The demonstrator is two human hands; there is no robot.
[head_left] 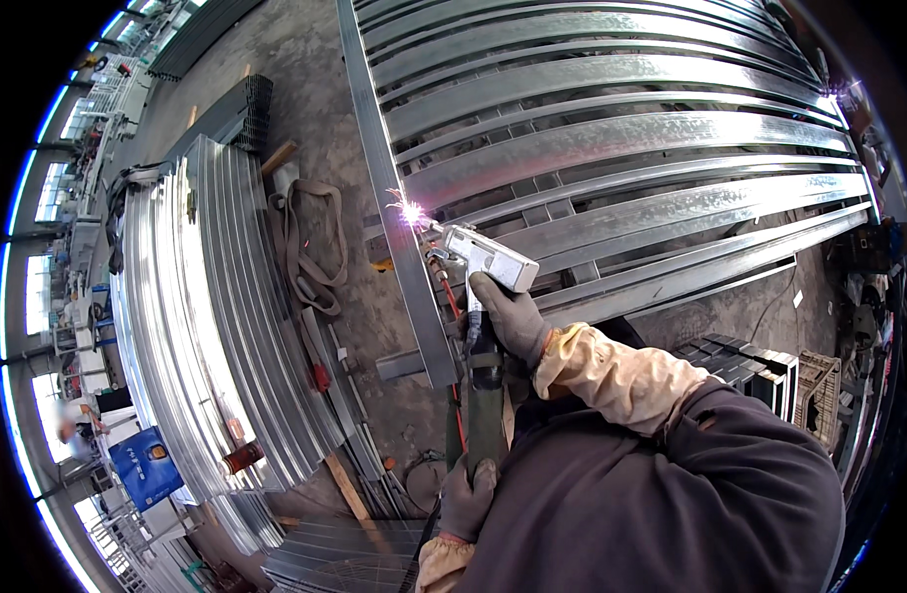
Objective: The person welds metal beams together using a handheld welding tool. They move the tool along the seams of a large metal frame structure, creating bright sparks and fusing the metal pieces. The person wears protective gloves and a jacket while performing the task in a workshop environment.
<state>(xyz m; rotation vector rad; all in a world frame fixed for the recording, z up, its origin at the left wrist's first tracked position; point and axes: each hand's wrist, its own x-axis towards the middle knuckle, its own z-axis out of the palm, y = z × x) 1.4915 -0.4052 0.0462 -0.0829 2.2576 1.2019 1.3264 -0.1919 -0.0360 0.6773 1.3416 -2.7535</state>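
My gloved right hand [514,318] is wrapped round the handle of a silver handheld welding gun [501,263]. The gun's nozzle points left, and a bright spark [411,211] with flying sparks burns at its tip. That light sits on the edge bar [379,158] of a large metal frame, near where a crossbar [611,143] meets it. Lower down, my gloved left hand [468,497] is closed round the dark, thick hose [486,420] that hangs from the gun. A thin red line [460,415] runs down beside the hose.
Shiny metal profiles [231,326] lie stacked at the left, with a red-brown cylinder [243,458] on them. A webbing strap [340,237] lies on the concrete floor. Further left is a blue box [147,466]. A crate [817,395] stands at the right beside stacked dark tubes [735,364].
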